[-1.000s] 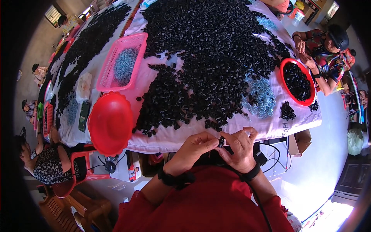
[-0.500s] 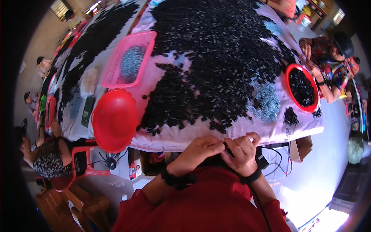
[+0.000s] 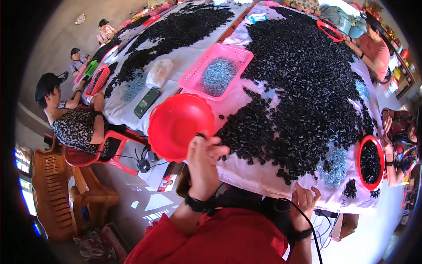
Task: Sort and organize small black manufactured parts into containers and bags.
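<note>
My left hand (image 3: pixel 202 165) is raised at the near rim of a red scalloped bowl (image 3: pixel 176 123), with a small black plastic piece (image 3: pixel 201 135) at its fingertips. The inside of that bowl shows bare red. My right hand (image 3: pixel 304 205) is at the table's near edge, fingers apart and loosely bent, with nothing visible in it. Just beyond it spreads a large heap of small black plastic pieces (image 3: pixel 303 83). Small silvery metal parts (image 3: pixel 334 165) lie in a pile at the heap's right side.
A pink basket (image 3: pixel 187 78) holds more silvery parts. A phone (image 3: pixel 147 103) and a white packet (image 3: pixel 159 74) lie left of it. A red basin (image 3: pixel 361 165) of black pieces stands at right. Other people sit around the tables. A black cable (image 3: pixel 303 211) passes my right hand.
My hands were together around a small black piece; now they are apart. The left has gone to the red bowl with a piece, the right to the table edge. The view has swung left.
</note>
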{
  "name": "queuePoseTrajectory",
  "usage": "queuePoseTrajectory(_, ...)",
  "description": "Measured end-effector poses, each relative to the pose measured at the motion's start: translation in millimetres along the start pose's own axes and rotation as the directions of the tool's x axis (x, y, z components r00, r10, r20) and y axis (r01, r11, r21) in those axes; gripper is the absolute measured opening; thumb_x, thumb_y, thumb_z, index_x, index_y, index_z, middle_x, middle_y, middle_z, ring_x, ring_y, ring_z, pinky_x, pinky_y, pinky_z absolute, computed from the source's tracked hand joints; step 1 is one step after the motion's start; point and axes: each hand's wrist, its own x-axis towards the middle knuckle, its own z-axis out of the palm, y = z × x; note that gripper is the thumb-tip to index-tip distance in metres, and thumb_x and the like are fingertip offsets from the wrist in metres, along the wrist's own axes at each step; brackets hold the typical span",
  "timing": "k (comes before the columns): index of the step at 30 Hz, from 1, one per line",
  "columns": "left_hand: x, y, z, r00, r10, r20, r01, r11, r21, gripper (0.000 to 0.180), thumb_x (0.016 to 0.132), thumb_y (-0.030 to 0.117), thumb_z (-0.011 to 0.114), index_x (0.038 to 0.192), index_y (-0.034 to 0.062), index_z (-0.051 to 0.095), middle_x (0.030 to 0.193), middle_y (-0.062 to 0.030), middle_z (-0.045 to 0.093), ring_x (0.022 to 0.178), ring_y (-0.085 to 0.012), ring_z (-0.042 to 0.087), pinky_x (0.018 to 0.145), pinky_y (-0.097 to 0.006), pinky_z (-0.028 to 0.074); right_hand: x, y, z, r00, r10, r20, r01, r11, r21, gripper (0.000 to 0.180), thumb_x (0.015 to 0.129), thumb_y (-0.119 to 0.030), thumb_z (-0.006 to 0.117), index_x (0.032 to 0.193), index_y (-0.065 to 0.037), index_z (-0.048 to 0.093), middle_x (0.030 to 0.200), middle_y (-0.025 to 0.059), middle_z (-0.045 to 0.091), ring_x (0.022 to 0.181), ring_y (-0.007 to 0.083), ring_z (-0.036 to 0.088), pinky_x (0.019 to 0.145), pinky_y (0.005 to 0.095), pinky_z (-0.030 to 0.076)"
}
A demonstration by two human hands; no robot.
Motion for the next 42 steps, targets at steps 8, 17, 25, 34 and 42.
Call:
queuePoseTrajectory(8,35,11,-36,0.976,-0.216,-0.013,0.214,0.971,-0.112,0.029,0.103,0.021,0.047,0.123,0.0012,0.054,0.125,-0.0136,0.064,0.100,-0.0226,0.068,0.091,-0.035,0.054,12,-6,0,0.999,-0.039,-0.005,0.039,0.999,0.027,0.030,0.081,0.005,0.067,0.109,-0.002,0.066,0.083,0.0059,0.063,0.080,0.0206,0.061,0.099,0.0447,0.037)
queuePoseTrajectory(17,4,-41,-34,0.869,-0.134,0.476,-0.434,0.257,0.864,0.048,0.085,0.018,0.072,0.126,-0.0011,0.053,0.110,-0.0164,0.060,0.091,-0.0292,0.063,0.075,-0.039,0.053,8,-2,5,1.000,-0.006,0.006,0.005,0.995,0.099,0.031,0.081,0.006,0.068,0.110,-0.004,0.066,0.086,0.0093,0.062,0.079,0.0274,0.061,0.085,0.0388,0.047)
queuePoseTrajectory(25,-12,-58,-29,0.810,0.089,0.580,-0.543,-0.260,0.798,0.090,0.082,0.022,0.074,0.146,-0.0137,0.022,0.141,-0.0355,0.032,0.128,-0.0496,0.038,0.110,-0.052,0.033,7,11,11,0.956,0.254,0.147,-0.277,0.945,0.172,0.045,0.085,-0.003,0.066,0.129,-0.001,0.055,0.102,0.0151,0.059,0.083,0.0265,0.060,0.070,0.0403,0.051)
queuePoseTrajectory(34,6,-81,-37,0.888,0.208,0.411,-0.361,-0.240,0.901,0.091,0.086,0.039,0.069,0.146,-0.0111,0.022,0.140,-0.0339,0.036,0.130,-0.0492,0.038,0.111,-0.056,0.030,31,2,25,0.899,0.363,0.243,-0.384,0.922,0.042,0.076,0.078,-0.022,0.078,0.142,-0.003,0.041,0.111,0.0189,0.051,0.094,0.0403,0.059,0.079,0.0469,0.050)
queuePoseTrajectory(42,20,-93,-49,0.862,0.292,0.414,-0.337,-0.279,0.899,0.078,0.092,0.036,0.062,0.144,-0.0114,0.027,0.142,-0.0321,0.037,0.131,-0.0478,0.037,0.112,-0.056,0.029,32,0,28,0.876,0.379,0.298,-0.419,0.904,0.081,0.074,0.079,-0.016,0.076,0.143,-0.004,0.040,0.116,0.0194,0.049,0.096,0.0410,0.059,0.080,0.0476,0.050)
